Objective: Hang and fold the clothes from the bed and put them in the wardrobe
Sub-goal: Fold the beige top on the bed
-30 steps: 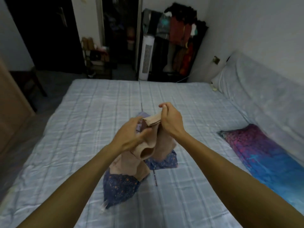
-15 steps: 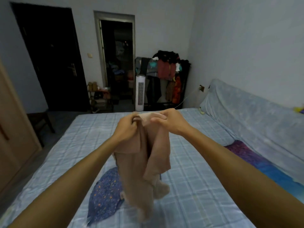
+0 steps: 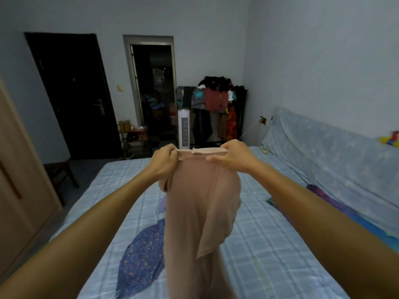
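A beige garment (image 3: 200, 212) hangs in front of me above the bed (image 3: 269, 255). My left hand (image 3: 164, 160) pinches the left end of its top band and my right hand (image 3: 231, 155) pinches the right end, stretching the band flat between them. The cloth drops down out of the frame's lower edge. Behind it on the checked blue sheet lies a dark blue floral garment (image 3: 142, 255), partly hidden by the beige one. A wooden wardrobe (image 3: 19, 190) stands at the left edge.
A purple and blue patterned cloth (image 3: 336, 210) lies along the bed's right side by a light blue padded backrest (image 3: 323, 152). Beyond the bed are a white tower fan (image 3: 184, 128), a loaded clothes rack (image 3: 216, 104), a shoe shelf (image 3: 133, 137), a dark door (image 3: 71, 93) and an open doorway (image 3: 153, 87).
Both hands have lifted the beige garment off the floral one and spread apart along its band. The cloth has unfurled and hangs long. My view has tilted upward.
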Tool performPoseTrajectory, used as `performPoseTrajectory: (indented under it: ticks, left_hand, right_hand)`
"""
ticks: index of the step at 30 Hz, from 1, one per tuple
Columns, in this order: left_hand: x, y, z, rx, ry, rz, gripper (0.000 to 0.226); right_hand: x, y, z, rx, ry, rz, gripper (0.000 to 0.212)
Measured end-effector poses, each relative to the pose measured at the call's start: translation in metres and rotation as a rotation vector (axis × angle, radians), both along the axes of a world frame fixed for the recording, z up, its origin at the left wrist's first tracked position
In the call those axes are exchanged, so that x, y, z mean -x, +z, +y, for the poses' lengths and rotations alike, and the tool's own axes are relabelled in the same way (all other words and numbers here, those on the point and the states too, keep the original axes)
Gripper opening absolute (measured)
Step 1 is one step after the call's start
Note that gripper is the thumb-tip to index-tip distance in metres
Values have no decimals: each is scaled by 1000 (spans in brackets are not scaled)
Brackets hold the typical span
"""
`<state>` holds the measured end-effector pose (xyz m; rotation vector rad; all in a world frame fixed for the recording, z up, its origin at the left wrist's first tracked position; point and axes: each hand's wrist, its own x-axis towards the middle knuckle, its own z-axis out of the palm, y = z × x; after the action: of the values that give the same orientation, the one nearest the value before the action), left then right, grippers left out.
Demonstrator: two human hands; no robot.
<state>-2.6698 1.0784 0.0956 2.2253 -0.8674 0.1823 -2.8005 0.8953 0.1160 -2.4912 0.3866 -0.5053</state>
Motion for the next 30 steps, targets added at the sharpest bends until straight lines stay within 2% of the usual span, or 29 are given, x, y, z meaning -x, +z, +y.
performPoseTrajectory:
  ticks: [2, 5, 6, 8, 10, 12, 15, 16, 19, 23, 24, 27, 29, 30]
  left_hand:
    - [-7, 0, 6, 4, -23, -41, 24]
    - [-17, -4, 17, 4, -60, -5, 35]
    - [-22, -4, 24, -30, -83, 9, 39]
    - [-35, -8, 37, -167, -126, -75, 45]
    - [-50, -16, 47, -218, -126, -144, 34]
    - [-61, -22, 55, -99, -78, -119, 14]
    - [-68, -23, 60, 42, -45, -127, 13]
    - [-67, -20, 58, 60, -59, -140, 14]
    - [-60, -11, 48, 117, -108, -184, 15]
    - [-49, -1, 35, 166, -243, -199, 14]
    - [-47, 2, 34, 172, -272, -208, 13]
    - [-48, 9, 41, 141, -303, -240, 13]
    - [-59, 10, 55, 15, -315, -329, 16]
    - [-67, 8, 64, -84, -322, -389, 21]
  right_hand:
    - [5, 2, -1, 55, 3, 60, 37]
    - [8, -1, -19, 93, -99, 32, 29]
    - [8, -3, -24, 103, -165, 24, 28]
    - [9, -5, -30, 142, -286, 8, 31]
    - [8, -6, -30, 136, -412, -23, 35]
    - [7, -9, -29, 26, -537, -73, 35]
    - [-1, -21, -24, -118, -617, -99, 21]
    - [-7, -26, -19, -126, -608, -67, 26]
    - [-25, -47, 17, -196, -428, 24, 67]
    - [-55, -77, 79, -169, -21, 123, 87]
    - [-62, -81, 89, -183, 49, 125, 80]
    - [-75, -86, 100, -154, 40, 138, 12]
    - [-74, -82, 88, -92, -41, 212, 22]
    - [-72, -78, 78, -54, -74, 238, 21]
